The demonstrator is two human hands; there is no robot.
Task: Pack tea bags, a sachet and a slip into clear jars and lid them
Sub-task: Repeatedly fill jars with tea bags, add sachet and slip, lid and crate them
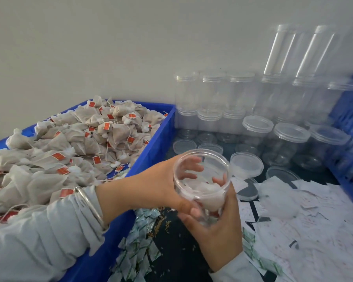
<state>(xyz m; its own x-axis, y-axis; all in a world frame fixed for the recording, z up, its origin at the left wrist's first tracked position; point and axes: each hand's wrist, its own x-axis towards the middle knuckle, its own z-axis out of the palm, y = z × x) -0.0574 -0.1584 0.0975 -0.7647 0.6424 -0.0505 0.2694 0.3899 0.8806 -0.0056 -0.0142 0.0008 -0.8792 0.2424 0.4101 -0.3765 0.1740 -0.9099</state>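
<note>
A wide blue plastic bin [151, 143] fills the nine o'clock side, heaped with pale mesh tea bags carrying red paper tags [73, 143]. At one to two o'clock, against the wall, stands a stacked group of lidded, empty clear plastic jars [228, 102], with two tall clear tubes capped in white [306, 49] leaning behind them. A blue slatted crate [351, 127] closes off the three o'clock edge. Toward four o'clock lies a loose spread of white printed paper slips [306, 226]; at six o'clock, a scatter of small green-and-white sachets [137, 247] on the dark table [171, 241].

At the centre is the open clear plastic jar [202, 180], tilted with its mouth up toward the camera and a few white tea bags inside at the bottom. The left hand [151, 190] wraps its fingers round the jar's far side, thumb on the near wall; a silver bangle [90, 204] sits on that wrist over a pale grey sleeve [39, 237]. The right hand [218, 228] cups the jar from below, fingers curled up its right side. Several loose clear round lids [246, 163] lie just beyond the jar at one o'clock.
</note>
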